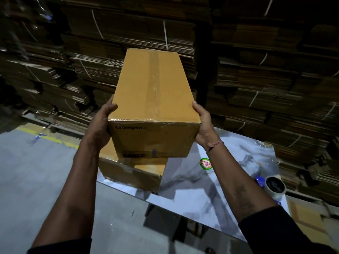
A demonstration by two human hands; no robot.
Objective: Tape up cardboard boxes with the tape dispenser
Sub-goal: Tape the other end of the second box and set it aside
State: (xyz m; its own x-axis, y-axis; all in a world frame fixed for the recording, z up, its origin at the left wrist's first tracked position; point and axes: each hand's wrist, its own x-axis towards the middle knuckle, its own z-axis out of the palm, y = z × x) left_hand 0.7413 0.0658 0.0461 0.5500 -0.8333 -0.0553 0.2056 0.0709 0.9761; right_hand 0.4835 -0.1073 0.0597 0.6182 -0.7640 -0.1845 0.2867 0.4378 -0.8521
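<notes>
I hold a closed cardboard box [154, 99] up in the air between both hands, its top seam covered with clear tape. My left hand [101, 125] grips its near left corner, thumb on top. My right hand [202, 125] grips the near right corner. Below it a second cardboard box [135, 175] lies on the shiny metal table [201, 189]. The tape dispenser [273, 186], with a roll of tape on it, sits at the table's right edge, away from both hands.
Tall stacks of flattened, strapped cardboard [275, 79] fill the whole background. A round green and red sticker [205, 163] is on the table. Grey floor with a yellow line [49, 138] lies to the left.
</notes>
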